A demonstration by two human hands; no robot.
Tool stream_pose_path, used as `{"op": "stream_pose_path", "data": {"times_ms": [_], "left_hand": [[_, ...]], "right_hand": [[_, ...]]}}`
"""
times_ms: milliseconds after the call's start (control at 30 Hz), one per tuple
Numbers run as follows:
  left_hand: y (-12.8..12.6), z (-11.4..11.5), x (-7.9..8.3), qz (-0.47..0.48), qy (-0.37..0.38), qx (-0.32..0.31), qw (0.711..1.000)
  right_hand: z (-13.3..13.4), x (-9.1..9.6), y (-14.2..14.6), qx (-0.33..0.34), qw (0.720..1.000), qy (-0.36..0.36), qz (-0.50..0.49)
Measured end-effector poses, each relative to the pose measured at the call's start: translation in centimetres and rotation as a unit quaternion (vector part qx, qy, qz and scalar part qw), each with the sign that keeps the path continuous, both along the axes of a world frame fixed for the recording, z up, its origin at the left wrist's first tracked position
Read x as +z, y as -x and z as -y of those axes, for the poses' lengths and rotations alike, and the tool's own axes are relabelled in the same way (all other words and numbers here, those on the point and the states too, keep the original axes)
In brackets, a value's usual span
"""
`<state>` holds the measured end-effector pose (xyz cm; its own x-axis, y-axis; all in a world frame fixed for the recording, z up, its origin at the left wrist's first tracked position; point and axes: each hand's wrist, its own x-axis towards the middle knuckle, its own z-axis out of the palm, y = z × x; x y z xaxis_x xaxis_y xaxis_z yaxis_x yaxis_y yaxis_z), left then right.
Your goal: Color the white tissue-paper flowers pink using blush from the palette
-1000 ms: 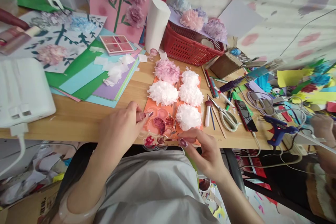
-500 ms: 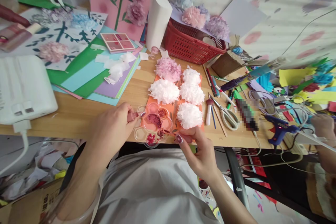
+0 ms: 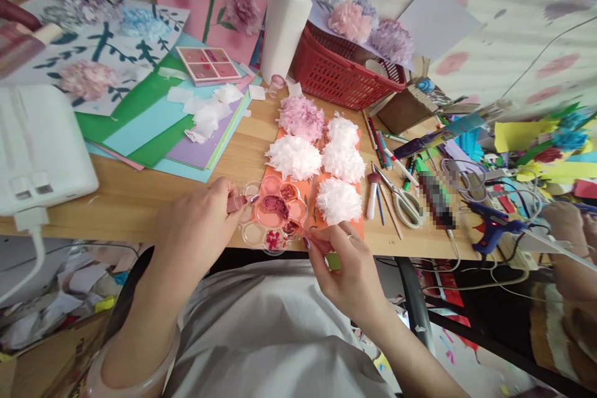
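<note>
A clear flower-shaped paint palette [image 3: 253, 234] with pink and dark red paint in its wells lies at the table's front edge. My left hand [image 3: 200, 217] pinches its left rim between thumb and fingers. Closed at the palette's lower right is my right hand [image 3: 342, 261], fingertips together on a slim thing reaching toward a dark red well; its kind is too blurred to make out. Just behind lies orange card [image 3: 321, 233] bearing white ruffled paper flowers [image 3: 339, 201] and one tinted pink flower [image 3: 301, 118].
Scissors [image 3: 405, 202], a makeup brush [image 3: 372, 196] and pens lie to the right, beside a blue glue gun [image 3: 495, 227] with cables. A red basket [image 3: 345, 78] and a paper roll [image 3: 283, 31] stand behind. Coloured paper [image 3: 144, 121] covers the left. Another person's hand [image 3: 564, 224] shows far right.
My right hand has shifted slightly left and its fingertips are closer to the palette's wells. My left hand stays on the rim. The camera view has tilted a little.
</note>
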<state>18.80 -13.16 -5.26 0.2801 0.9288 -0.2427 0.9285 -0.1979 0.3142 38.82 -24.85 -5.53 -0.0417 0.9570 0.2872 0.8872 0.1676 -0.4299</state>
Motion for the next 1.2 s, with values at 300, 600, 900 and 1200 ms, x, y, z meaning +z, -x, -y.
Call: {"op": "stream_pose_path", "data": {"times_ms": [300, 600, 900, 1200], "left_hand": [[-0.1, 0.1, 0.1, -0.003, 0.004, 0.000, 1.000], [-0.4, 0.0, 0.0, 0.007, 0.004, 0.005, 1.000], [-0.1, -0.3, -0.8, 0.031, -0.007, 0.020, 0.999], [-0.5, 0.8, 0.3, 0.197, 0.004, 0.053, 0.979]], "right_hand": [[-1.3, 2.4, -0.7, 0.187, 0.937, -0.003, 0.296], [-3.0, 3.9, -0.4, 0.352, 0.848, -0.036, 0.395], [-3.1, 7.7, -2.4, 0.235, 0.956, -0.034, 0.174], [-2.1, 2.5, 2.3, -0.001, 0.957, -0.050, -0.285]]}}
